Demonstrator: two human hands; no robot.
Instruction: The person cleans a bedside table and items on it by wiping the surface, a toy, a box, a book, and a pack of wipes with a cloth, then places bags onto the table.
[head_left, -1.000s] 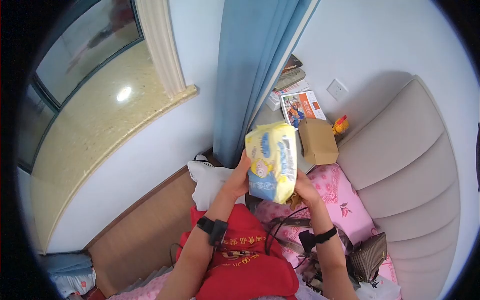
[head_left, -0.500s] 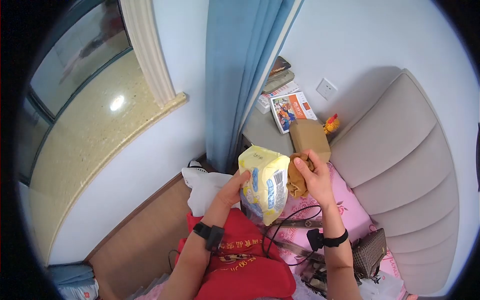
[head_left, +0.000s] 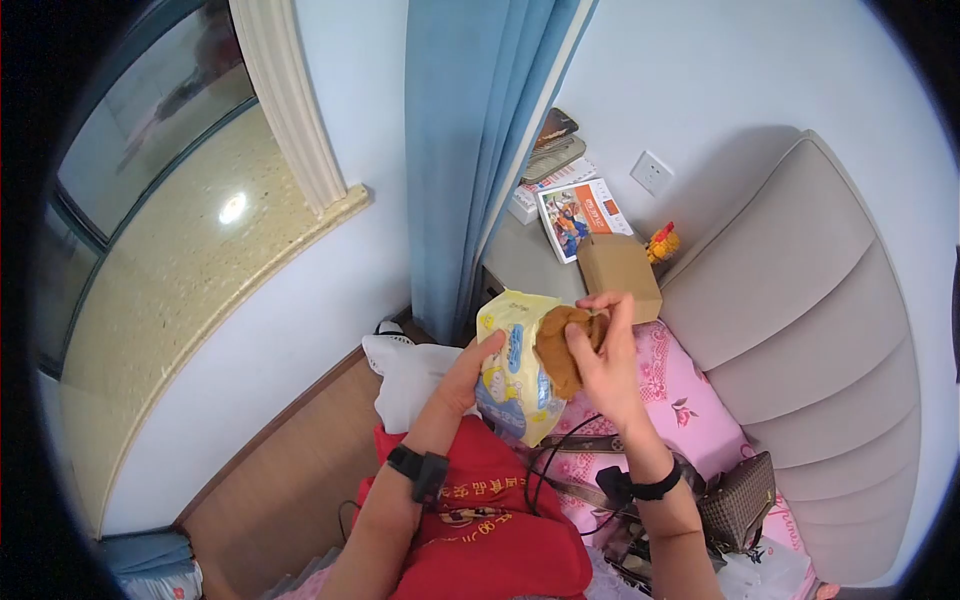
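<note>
My left hand (head_left: 472, 372) grips a yellow plastic pack (head_left: 505, 388) with blue print, which looks like a pack of wipes, by its left side. A bunched brown cloth (head_left: 562, 350) is pinched in my right hand (head_left: 608, 362). It lies against the right side of the pack and covers part of the printing there. Both things are held up in front of the bed's pink cover (head_left: 680, 385). Below them, a red apron (head_left: 475, 515) with yellow lettering covers my front.
A cardboard box (head_left: 622, 275), a picture book (head_left: 582, 215) and a small yellow toy (head_left: 662, 243) are on the grey bedside table (head_left: 525, 255). A checked bag (head_left: 738, 500) rests on the bed near the padded headboard (head_left: 800, 290). A black cable (head_left: 548, 455) runs below the pack.
My right hand has moved left with the brown cloth, which now presses over the pack's right side. The left hand and pack have stayed nearly in place.
</note>
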